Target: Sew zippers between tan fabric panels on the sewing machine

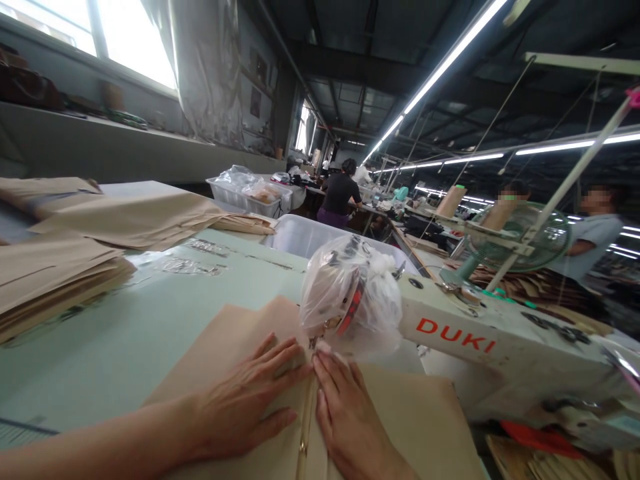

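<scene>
Tan fabric (415,420) lies on the pale green table around the needle area of a white sewing machine (450,363) lettered DUKI. A clear plastic bag (380,300) wraps the machine's head. My left hand (245,393) rests flat on the cloth, fingers spread, left of a lengthwise seam or fold (304,433). Just right of that line, my right hand (345,413) lies on the fabric with its fingers stretched forward and close together. Its fingertips are right by the presser foot (313,342). The needle itself is hard to make out.
Stacked tan fabric pieces (55,280) cover the table's left side. A white plastic bin (295,235) stands behind the machine head. To the right are a thread cone (451,201) and a green fan (543,237). One person (340,193) sits ahead; another (590,233) stands at right.
</scene>
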`<state>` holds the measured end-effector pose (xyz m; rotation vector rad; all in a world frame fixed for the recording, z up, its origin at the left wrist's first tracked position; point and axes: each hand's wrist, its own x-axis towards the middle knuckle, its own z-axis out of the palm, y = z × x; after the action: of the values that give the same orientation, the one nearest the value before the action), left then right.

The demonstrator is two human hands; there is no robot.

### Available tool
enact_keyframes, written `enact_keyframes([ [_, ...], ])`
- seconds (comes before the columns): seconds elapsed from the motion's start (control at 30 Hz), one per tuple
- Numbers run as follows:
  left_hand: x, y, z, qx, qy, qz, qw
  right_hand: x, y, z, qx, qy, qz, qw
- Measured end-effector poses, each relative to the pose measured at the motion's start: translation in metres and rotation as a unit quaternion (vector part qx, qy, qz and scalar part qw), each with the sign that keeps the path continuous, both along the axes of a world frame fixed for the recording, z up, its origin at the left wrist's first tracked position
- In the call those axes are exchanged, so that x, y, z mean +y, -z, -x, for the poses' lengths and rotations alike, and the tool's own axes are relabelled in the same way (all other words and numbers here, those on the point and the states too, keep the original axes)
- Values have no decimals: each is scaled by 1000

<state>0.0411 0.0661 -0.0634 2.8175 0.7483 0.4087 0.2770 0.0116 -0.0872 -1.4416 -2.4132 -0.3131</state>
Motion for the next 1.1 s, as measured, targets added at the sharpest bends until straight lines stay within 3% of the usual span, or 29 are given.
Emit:
enact_keyframes([
  [0.1,8,5,-2,-27,5,-22,999,8,-2,0,-19,8,13,1000],
  [0.4,2,5,2,-41,6,-79,996,7,12,1,-15,2,-30,999],
  [0.63,5,-5,-1,-10,0,-46,999,16,16,-5,-49,-12,-54,997],
  [0.8,8,3,-1,13,-2,-35,999,19,25,-7,-17,-9,-51,999],
  [0.87,14,8,-2,5,3,-40,999,21,18,-5,11,2,-21,1000],
  [0.97,16,7,-2,8,6,-43,999,13,-8,1,46,17,34,998],
  [1.03,4,3,2,14,-20,-55,998,-10,-26,6,82,38,35,995],
  [1.1,-24,2,11,-2,-62,-83,995,-51,-31,9,146,89,20,985],
])
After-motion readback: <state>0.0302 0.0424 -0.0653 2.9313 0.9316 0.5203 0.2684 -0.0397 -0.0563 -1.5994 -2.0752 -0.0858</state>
